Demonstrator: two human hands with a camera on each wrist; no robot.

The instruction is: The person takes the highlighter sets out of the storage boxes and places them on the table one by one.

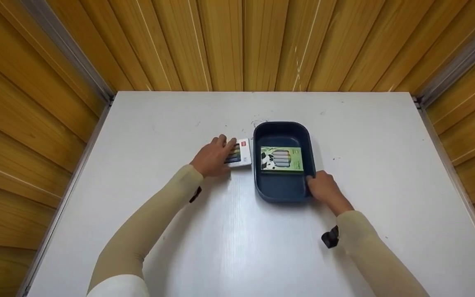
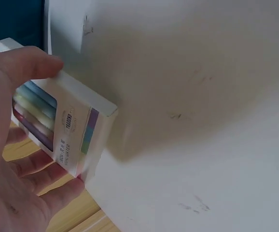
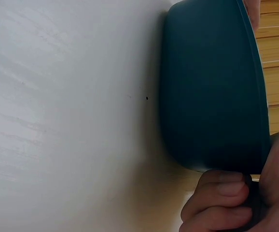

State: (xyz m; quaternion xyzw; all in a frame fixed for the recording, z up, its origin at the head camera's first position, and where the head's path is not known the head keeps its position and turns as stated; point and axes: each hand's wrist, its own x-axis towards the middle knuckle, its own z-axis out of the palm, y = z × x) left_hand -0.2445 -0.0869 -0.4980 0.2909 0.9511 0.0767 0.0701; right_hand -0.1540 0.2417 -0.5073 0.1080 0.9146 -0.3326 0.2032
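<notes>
by the left hand (image 1: 210,160) a white box (image 1: 244,153) is gripped: one edge is pressed by the thumb (image 2: 35,63), and the opposite side is held by the fingers (image 2: 64,193). through a window in the box's face a row of coloured sticks (image 2: 35,108) is seen, and purple, blue and green bands are printed near one end. whether the box is lifted or rested on the worktop (image 1: 229,231) cannot be told. by the right hand (image 1: 324,187), set well apart from the left, a dark blue tray (image 1: 281,189) is clamped at its near right corner, the wall being caught between thumb and curled fingers.

the white box is held just beside the tray's left wall; whether contact is made cannot be told. inside the tray a green box (image 1: 281,159) is laid crosswise near the middle, with pandas and a row of pale sticks shown on its top.

both forearms are covered by beige sleeves (image 1: 159,210), and a small black device (image 1: 330,237) is worn at the right wrist. the white surface of the worktop is marked by scattered dark scuffs. at the back and sides it is bordered by yellow-brown, wood-grained panels (image 1: 221,45).
</notes>
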